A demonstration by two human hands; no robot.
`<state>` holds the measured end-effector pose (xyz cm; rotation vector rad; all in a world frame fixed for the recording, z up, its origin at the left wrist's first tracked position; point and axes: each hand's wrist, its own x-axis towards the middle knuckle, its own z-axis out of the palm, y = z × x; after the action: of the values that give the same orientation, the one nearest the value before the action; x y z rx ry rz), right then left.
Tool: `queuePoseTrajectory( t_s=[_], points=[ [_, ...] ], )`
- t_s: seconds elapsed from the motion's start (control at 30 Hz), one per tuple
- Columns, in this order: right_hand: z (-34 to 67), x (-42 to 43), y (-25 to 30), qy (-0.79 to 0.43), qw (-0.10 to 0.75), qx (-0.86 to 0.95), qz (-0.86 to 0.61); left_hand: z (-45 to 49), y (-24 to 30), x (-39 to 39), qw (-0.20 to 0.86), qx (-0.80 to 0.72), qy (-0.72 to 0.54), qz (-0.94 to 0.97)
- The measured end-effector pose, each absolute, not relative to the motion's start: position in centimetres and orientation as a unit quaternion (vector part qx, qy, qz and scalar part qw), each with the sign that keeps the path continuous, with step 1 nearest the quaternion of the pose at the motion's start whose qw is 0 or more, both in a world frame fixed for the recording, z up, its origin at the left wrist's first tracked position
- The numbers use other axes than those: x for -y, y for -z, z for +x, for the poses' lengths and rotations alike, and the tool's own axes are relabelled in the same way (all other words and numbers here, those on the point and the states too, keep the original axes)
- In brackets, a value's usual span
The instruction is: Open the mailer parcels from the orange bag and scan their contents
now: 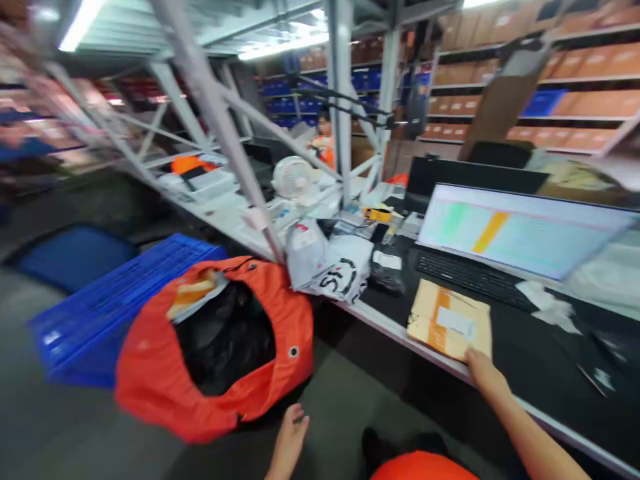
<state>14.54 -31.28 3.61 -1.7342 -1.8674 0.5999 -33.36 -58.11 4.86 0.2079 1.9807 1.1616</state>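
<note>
My right hand (483, 371) reaches onto the black desk (520, 360) and grips the near corner of a flat brown cardboard parcel (449, 319) with a white label and orange tape. My left hand (291, 437) hangs low over the floor, fingers loosely extended, holding nothing, just below the rim of a big orange sack (220, 347). The sack stands open with dark packages and a tan parcel inside.
A monitor (525, 230) and keyboard (470, 277) sit behind the parcel. White and black poly mailers (345, 263) pile at the desk's left end. Blue crates (110, 303) lie on the floor at left. Grey metal frame posts (340, 100) rise ahead; another person in orange is at the back.
</note>
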Motion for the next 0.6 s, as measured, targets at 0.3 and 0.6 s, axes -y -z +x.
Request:
queuePoseTrajectory(
  t_s=[0.3, 0.6],
  points=[
    [15.1, 38.7, -7.3, -0.215, 0.356, 0.694, -0.587, -18.1, -10.5, 43.1, 0.689, -0.609, -0.368, 0.137],
    [22.3, 53.3, -10.3, -0.301, 0.509, 0.450, -0.669, -3.2, -11.6, 40.7, 0.756, -0.525, -0.297, 0.253]
  ],
)
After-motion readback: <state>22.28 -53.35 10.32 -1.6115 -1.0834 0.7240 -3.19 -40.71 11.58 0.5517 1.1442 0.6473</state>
